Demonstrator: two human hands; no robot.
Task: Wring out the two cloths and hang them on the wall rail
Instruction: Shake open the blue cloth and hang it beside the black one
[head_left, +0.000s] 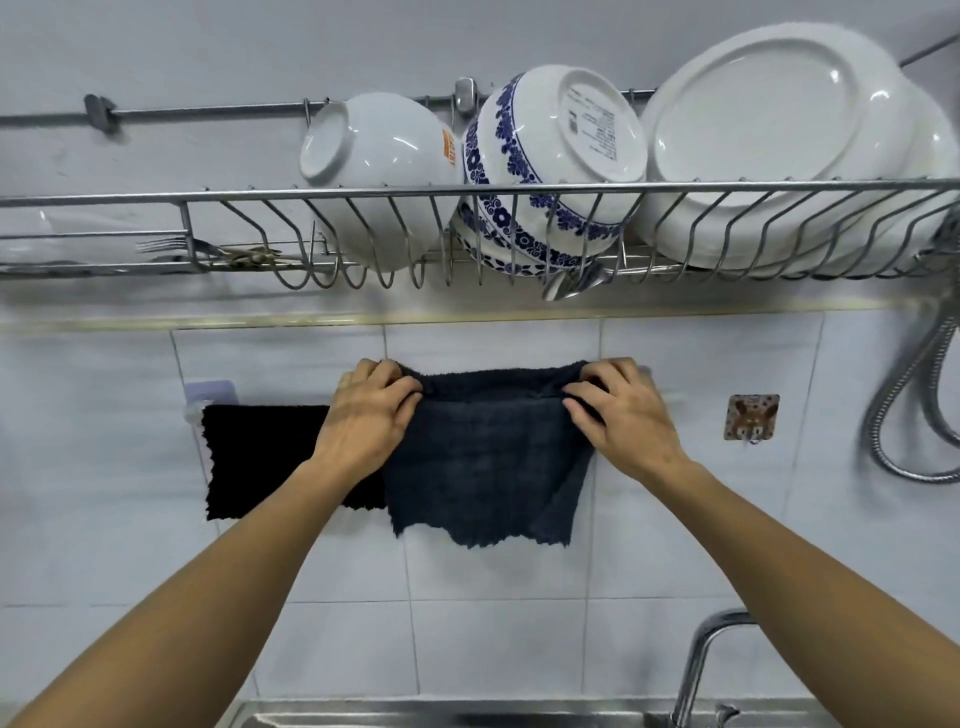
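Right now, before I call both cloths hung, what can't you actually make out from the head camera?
- Wall rail: covered by the dark grey cloth, black cloth and both hands.
- Left hand and right hand: fingertips buried in the fold.
- Sink: basin cut off by the bottom edge.
- Bowl label: print too small.

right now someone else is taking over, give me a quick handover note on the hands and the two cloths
Left hand: pinching the top left edge of the dark grey terry cloth.
Right hand: pinching its top right edge.
Black cloth: already hanging flat on the wall rail, left of the grey one, which overlaps its right edge.
Done: black cloth hung; grey cloth draped at rail height.
Left: settle the grey cloth on the rail, then release both hands.
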